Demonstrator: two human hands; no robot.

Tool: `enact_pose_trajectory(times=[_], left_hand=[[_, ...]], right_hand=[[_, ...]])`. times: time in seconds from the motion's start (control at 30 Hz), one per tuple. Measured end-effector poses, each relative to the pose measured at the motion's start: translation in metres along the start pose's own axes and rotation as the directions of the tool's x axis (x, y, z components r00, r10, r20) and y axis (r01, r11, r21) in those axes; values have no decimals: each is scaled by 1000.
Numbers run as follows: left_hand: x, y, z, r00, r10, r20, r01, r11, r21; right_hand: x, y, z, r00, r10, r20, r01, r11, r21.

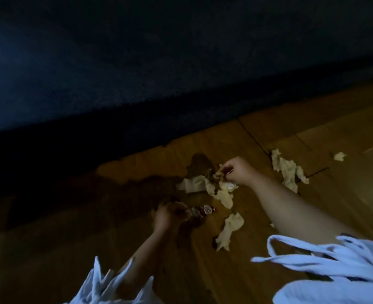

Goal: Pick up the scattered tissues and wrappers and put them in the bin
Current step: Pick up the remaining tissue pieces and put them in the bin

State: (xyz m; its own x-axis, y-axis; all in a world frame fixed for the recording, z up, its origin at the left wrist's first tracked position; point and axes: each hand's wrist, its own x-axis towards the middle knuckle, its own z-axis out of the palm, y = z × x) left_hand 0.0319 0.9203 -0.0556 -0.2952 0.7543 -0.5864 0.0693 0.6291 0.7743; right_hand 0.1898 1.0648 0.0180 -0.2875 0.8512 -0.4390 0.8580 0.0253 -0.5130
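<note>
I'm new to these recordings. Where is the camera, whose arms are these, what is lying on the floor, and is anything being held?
There is no machine here. A person works with bare hands, and the single picture comes from a camera worn on the head, looking down. The surface is a wooden floor beside something large and dark blue.

Crumpled tissues lie scattered on it: a long tissue at the right, a small scrap beyond it, a nearer tissue and a pile in the middle.

The left hand grips a reddish wrapper. The right hand pinches a crumpled piece at the pile's far edge. No bin is in view.
</note>
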Motion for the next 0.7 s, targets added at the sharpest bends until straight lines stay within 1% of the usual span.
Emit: enact_pose_trajectory(times=[0.07,0.1,0.13,0.2,0.23,0.3,0.33,0.37,0.4,0.47,0.53,0.63,0.7], left_hand=[[1,-2,6,999,-38,-17,34,984,-177],[0,-1,10,998,-65,-2,62,960,-272],[-1,0,13,998,-70,8,69,942,-328],[-3,-2,18,999,-49,10,50,957,-286],[-5,-6,20,999,-44,15,46,960,-276],[-9,-14,21,1000,5,4,-4,975,-224],[-8,-18,21,1000,26,1,-25,977,-214],[-5,-20,20,999,49,-13,-51,976,-210],[-5,-20,19,997,74,-12,-75,974,-214],[-1,-13,16,992,130,2,-128,981,-145],[2,-4,15,975,224,7,-223,974,-43],[12,9,15,956,292,-13,-289,953,96],[23,17,15,956,293,-21,-284,940,188]], right_hand=[[2,14,8,999,-41,-34,42,999,22],[2,22,12,997,-57,-45,59,998,32],[1,30,17,997,-60,-48,62,997,35],[0,42,23,998,-53,-21,53,999,0],[-1,47,25,998,-62,22,63,997,-50],[-3,58,35,991,-54,126,74,984,-160],[-3,63,41,988,-45,146,74,977,-199],[-6,65,47,989,-59,136,87,973,-213],[-7,69,54,992,-88,85,103,975,-195],[-13,73,66,990,-140,-31,133,977,-169],[-20,77,77,982,-163,-96,146,975,-166],[-24,91,89,972,-154,-175,120,974,-190],[-26,99,89,973,-118,-198,96,988,-118]])
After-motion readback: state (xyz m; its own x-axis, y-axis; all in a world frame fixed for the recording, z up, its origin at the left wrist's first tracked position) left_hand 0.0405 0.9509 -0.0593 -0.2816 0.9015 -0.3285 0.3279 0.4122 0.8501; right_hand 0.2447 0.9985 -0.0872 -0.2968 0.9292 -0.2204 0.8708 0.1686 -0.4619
